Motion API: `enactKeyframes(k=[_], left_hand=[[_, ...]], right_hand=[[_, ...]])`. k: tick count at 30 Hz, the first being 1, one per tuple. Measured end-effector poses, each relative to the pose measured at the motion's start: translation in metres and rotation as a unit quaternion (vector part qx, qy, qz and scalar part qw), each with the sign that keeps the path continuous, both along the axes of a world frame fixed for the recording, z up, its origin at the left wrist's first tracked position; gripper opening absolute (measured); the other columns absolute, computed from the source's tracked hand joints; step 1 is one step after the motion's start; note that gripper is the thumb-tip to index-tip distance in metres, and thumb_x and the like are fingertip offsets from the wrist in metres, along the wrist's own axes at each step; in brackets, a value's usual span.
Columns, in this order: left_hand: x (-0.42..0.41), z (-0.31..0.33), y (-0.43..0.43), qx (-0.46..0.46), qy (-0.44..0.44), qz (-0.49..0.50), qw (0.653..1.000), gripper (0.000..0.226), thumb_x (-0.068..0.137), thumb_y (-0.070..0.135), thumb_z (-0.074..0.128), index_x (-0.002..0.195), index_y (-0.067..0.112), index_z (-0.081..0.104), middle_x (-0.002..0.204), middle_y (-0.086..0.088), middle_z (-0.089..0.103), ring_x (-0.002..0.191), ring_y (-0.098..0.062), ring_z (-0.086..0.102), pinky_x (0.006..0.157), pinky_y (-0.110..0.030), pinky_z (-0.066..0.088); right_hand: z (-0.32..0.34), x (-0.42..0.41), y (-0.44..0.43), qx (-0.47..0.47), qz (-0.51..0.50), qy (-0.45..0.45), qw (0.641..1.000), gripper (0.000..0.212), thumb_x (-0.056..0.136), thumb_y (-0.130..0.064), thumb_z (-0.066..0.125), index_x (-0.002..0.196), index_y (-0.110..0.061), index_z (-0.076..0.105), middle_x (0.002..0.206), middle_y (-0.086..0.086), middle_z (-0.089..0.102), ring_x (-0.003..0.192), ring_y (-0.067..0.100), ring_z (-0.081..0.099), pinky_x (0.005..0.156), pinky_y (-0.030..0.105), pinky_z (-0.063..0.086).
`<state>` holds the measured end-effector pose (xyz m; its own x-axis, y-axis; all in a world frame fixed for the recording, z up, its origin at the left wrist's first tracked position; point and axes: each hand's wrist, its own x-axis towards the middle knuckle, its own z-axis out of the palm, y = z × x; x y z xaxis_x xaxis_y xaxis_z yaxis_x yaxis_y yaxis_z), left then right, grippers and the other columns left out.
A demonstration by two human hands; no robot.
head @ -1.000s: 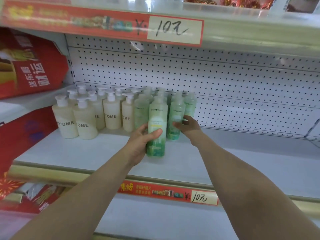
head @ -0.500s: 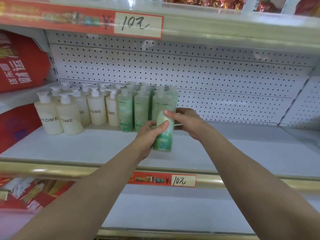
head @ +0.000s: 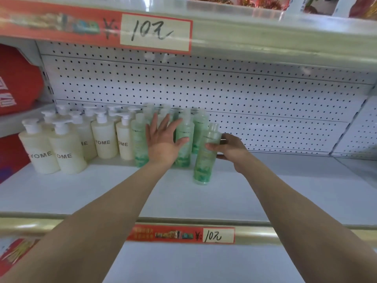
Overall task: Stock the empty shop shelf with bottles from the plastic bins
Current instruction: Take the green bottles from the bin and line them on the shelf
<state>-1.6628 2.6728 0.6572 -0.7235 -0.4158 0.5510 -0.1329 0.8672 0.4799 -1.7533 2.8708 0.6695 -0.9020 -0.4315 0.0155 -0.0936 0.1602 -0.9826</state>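
Shelf (head: 285, 190): the right half is bare from the front rail (head: 306, 235) to the perforated back wall (head: 244, 94), open to a reach from the front. Left rear: pump bottles (head: 67, 152), packed in rows and touching, no finger gap between them. Just beside them: green bottles (head: 184, 137), in rows back to the wall, with the left hand (head: 163, 144) spread flat across their fronts. Right end of that block: single green bottle (head: 204, 160), set forward, the right hand (head: 228, 148) gripping it, bare board to its right and front. Overhead: upper shelf (head: 265, 37), with open air between caps and its underside.
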Motion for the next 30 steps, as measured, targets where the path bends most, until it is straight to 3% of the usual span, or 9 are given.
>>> enactKeyframes(k=[2, 6, 11, 14, 18, 24, 28, 30], left_hand=[[-0.01, -0.005, -0.01, -0.055, -0.022, 0.001, 0.998, 0.063, 0.09, 0.058, 0.059, 0.147, 0.042, 0.039, 0.162, 0.007, 0.026, 0.153, -0.018, -0.011, 0.122, -0.043, -0.011], [-0.019, -0.02, -0.018, -0.096, -0.016, -0.017, 0.995, 0.059, 0.091, 0.058, 0.055, 0.147, 0.041, 0.043, 0.161, 0.008, 0.03, 0.152, -0.02, -0.016, 0.123, -0.045, -0.009], [-0.021, -0.029, -0.023, -0.115, 0.019, -0.029, 0.993, 0.059, 0.091, 0.054, 0.059, 0.146, 0.036, 0.046, 0.159, 0.005, 0.034, 0.153, -0.024, -0.011, 0.123, -0.048, -0.002], [-0.022, -0.033, -0.023, -0.128, 0.036, -0.035, 0.99, 0.06, 0.09, 0.051, 0.062, 0.146, 0.031, 0.048, 0.157, 0.001, 0.038, 0.153, -0.029, -0.005, 0.123, -0.052, 0.003], [-0.024, -0.035, -0.023, -0.129, 0.029, -0.034, 0.991, 0.061, 0.09, 0.051, 0.061, 0.146, 0.031, 0.046, 0.158, 0.001, 0.036, 0.153, -0.03, -0.006, 0.123, -0.05, -0.001], [-0.023, -0.032, -0.021, -0.139, -0.001, -0.024, 0.99, 0.064, 0.091, 0.056, 0.057, 0.147, 0.032, 0.042, 0.162, 0.001, 0.029, 0.152, -0.029, -0.011, 0.122, -0.051, -0.005], [-0.014, -0.016, -0.018, -0.145, -0.044, -0.01, 0.988, 0.07, 0.09, 0.054, 0.06, 0.151, 0.032, 0.036, 0.165, 0.001, 0.018, 0.152, -0.027, -0.015, 0.121, -0.048, -0.011], [0.0, -0.004, -0.01, -0.147, -0.052, 0.0, 0.988, 0.075, 0.088, 0.051, 0.065, 0.153, 0.03, 0.034, 0.165, 0.0, 0.019, 0.153, -0.026, -0.01, 0.122, -0.046, -0.01]], right_hand=[[-0.002, -0.01, -0.007, 0.02, 0.009, 0.029, 0.999, 0.052, 0.075, -0.013, 0.087, 0.12, -0.009, 0.061, 0.112, 0.005, 0.072, 0.102, 0.019, 0.071, 0.084, 0.031, 0.059], [-0.007, -0.028, -0.021, 0.05, 0.019, 0.095, 0.994, 0.054, 0.076, -0.011, 0.086, 0.122, -0.01, 0.058, 0.111, 0.005, 0.071, 0.101, 0.02, 0.069, 0.078, 0.025, 0.054], [-0.013, -0.049, -0.026, 0.055, 0.031, 0.107, 0.992, 0.05, 0.08, -0.01, 0.082, 0.125, -0.01, 0.06, 0.114, 0.007, 0.072, 0.108, 0.022, 0.068, 0.094, 0.038, 0.055], [-0.014, -0.056, -0.028, 0.065, 0.037, 0.107, 0.991, 0.049, 0.081, -0.01, 0.082, 0.125, -0.013, 0.061, 0.108, 0.0, 0.074, 0.103, 0.014, 0.07, 0.091, 0.035, 0.058], [-0.014, -0.058, -0.03, 0.075, 0.035, 0.099, 0.992, 0.046, 0.081, -0.01, 0.081, 0.123, -0.014, 0.062, 0.097, -0.011, 0.075, 0.093, 0.005, 0.071, 0.082, 0.026, 0.057], [-0.011, -0.051, -0.032, 0.148, 0.008, 0.101, 0.984, 0.039, 0.083, -0.022, 0.08, 0.118, -0.014, 0.065, 0.107, 0.0, 0.073, 0.102, 0.018, 0.069, 0.093, 0.037, 0.054], [-0.001, -0.031, -0.024, 0.225, -0.082, 0.131, 0.962, 0.067, 0.081, -0.037, 0.08, 0.139, -0.017, 0.053, 0.127, -0.003, 0.063, 0.112, 0.015, 0.059, 0.09, 0.026, 0.044], [0.009, -0.016, -0.016, 0.257, -0.098, 0.18, 0.944, 0.071, 0.082, -0.039, 0.079, 0.143, -0.019, 0.047, 0.134, 0.001, 0.058, 0.119, 0.017, 0.055, 0.091, 0.025, 0.04]])
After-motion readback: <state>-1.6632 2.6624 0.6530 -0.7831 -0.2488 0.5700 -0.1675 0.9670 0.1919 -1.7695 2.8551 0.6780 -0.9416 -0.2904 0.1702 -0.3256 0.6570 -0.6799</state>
